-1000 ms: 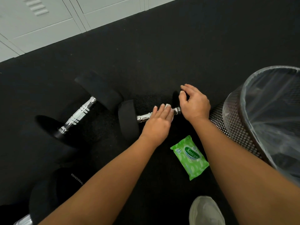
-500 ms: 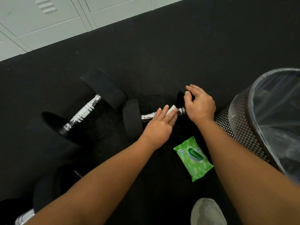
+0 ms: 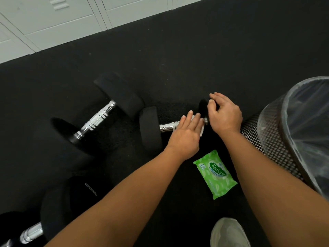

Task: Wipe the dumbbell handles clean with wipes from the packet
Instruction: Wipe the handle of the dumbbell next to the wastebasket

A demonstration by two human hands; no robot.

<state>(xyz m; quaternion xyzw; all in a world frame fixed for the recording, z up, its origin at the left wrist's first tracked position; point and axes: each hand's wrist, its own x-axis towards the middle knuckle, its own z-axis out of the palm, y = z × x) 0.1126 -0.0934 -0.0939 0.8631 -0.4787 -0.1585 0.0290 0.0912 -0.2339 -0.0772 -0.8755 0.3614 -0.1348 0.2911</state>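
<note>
A small black dumbbell lies on the dark floor, its chrome handle (image 3: 167,127) running left to right. My left hand (image 3: 185,138) lies across the handle's right part, fingers fairly straight, pressing a white wipe (image 3: 202,133) onto it. My right hand (image 3: 225,116) curls round the dumbbell's right weight (image 3: 203,106). The green wipes packet (image 3: 216,173) lies flat on the floor just below my hands. A larger dumbbell (image 3: 97,120) with a knurled chrome handle lies to the left.
A third dumbbell (image 3: 30,234) shows at the bottom left corner. A mesh bin (image 3: 277,139) lined with clear plastic stands close on the right. A light shoe (image 3: 229,232) is at the bottom edge. Pale lockers (image 3: 53,24) line the far side.
My left hand has slid with the wipe to the right along the handle, up to its right end. My right hand has kept its hold on the right weight.
</note>
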